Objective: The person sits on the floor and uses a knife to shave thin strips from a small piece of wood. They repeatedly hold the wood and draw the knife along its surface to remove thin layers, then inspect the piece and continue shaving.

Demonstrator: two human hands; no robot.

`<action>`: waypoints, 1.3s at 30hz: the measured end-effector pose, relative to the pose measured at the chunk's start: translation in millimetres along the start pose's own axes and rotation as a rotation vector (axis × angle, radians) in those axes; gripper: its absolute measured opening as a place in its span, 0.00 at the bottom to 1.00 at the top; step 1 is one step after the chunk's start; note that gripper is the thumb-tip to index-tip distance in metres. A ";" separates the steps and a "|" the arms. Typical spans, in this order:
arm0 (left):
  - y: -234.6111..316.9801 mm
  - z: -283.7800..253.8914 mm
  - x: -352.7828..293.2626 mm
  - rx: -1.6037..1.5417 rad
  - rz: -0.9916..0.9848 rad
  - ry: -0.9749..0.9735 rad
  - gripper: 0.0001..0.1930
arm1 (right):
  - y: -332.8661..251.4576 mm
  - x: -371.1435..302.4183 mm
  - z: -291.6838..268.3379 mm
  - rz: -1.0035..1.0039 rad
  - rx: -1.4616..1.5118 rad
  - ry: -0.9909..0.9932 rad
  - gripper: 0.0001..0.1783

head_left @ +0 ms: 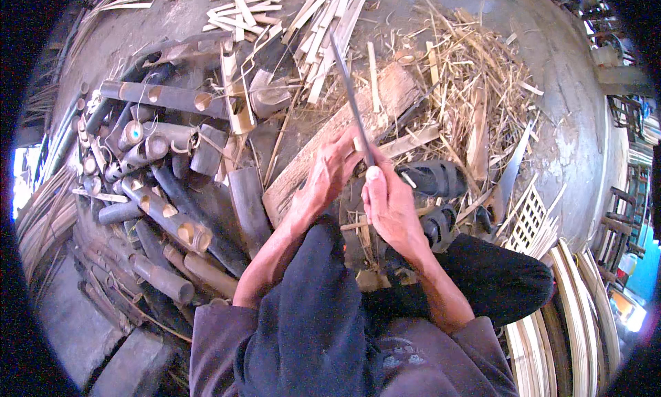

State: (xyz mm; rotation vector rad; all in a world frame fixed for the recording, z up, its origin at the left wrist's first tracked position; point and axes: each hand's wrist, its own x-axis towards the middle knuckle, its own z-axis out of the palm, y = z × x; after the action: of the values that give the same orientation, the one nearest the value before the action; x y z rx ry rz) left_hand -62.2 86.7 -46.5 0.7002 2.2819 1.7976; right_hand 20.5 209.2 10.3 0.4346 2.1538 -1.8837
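Grey steel of one long knife (352, 98) slants forward from the right hand (392, 204), whose fingers are clenched round its handle; the left hand (334, 159) grasps one pale bamboo strip (358, 144) beside the blade. One wooden beam (396, 94) lies crosswise just beyond the left fingers, with over a dozen bamboo tubes (165, 98) crowding left of them. Right of the right fingers: two dark sandals (435, 179), a second blade (513, 173), one lattice (527, 221); farther ahead, one shavings pile (461, 73)

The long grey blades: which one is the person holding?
The narrow, dark grey metal blade, gripped in the right hand and pointing away from the body; the broader, paler grey blade sits untouched beside the straw-coloured shavings.
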 end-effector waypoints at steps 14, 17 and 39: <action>12.6 -5.4 -41.6 0.104 -0.469 0.324 0.14 | 10.8 -4.3 12.1 -0.012 -0.154 0.088 0.19; 35.4 -8.6 -43.6 0.353 -0.344 0.300 0.17 | 23.9 -6.1 25.6 -0.103 -0.201 0.008 0.16; 16.8 -30.7 -84.9 0.359 -0.455 0.443 0.22 | 123.1 -24.9 23.2 0.006 -0.179 -0.143 0.27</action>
State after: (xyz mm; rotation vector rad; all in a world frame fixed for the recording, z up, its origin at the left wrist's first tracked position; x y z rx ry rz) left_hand 4.7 24.6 -36.2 -0.2127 2.7822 1.4472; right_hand 90.0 199.6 -96.4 0.2612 2.1981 -1.6461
